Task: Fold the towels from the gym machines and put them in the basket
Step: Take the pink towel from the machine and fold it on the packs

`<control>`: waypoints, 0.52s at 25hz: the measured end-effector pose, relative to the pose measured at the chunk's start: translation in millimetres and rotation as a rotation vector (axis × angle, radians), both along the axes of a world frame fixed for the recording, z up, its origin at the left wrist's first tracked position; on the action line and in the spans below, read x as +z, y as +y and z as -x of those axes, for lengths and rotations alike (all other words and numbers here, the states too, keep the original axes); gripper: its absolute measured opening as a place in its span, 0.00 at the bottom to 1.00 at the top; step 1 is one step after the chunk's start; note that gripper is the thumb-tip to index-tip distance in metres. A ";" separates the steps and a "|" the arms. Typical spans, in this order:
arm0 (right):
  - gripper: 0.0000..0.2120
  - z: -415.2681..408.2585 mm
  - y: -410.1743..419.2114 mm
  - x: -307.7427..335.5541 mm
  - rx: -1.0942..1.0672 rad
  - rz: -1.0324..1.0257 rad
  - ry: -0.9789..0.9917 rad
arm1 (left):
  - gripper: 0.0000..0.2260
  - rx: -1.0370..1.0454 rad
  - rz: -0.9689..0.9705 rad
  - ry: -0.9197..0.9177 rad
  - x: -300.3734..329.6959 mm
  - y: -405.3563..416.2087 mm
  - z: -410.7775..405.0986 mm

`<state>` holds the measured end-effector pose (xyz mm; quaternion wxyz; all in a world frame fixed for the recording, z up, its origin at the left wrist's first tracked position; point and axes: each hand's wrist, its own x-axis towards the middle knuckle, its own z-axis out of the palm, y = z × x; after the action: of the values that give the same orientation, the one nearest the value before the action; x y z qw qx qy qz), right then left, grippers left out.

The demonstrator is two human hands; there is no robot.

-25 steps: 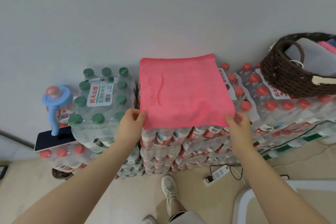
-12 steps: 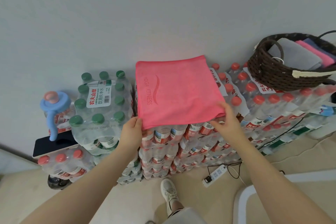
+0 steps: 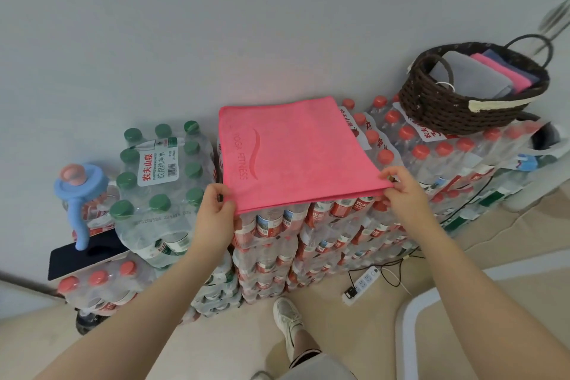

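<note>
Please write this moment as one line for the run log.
left hand: pinches pink towel corner | right hand: pinches other corner | basket: holds towels

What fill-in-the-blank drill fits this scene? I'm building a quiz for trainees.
1. Both hands, left hand and right hand, hold the near corners of the ____ towel.
2. The towel lies on stacked packs of bottled ____.
3. The wicker basket already holds ____ folded towels.

Missing: pink; water; three
</note>
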<state>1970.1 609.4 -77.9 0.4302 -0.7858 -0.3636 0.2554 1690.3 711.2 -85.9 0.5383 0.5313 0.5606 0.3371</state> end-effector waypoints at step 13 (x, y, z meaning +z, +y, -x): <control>0.07 -27.2 18.7 43.1 0.016 -0.141 0.047 | 0.18 -0.489 -0.406 0.479 38.5 36.9 11.1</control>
<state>1997.3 628.1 -34.8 0.4908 -0.7443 -0.3769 0.2512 1679.2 748.0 -47.3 0.3407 0.8083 0.4493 0.1696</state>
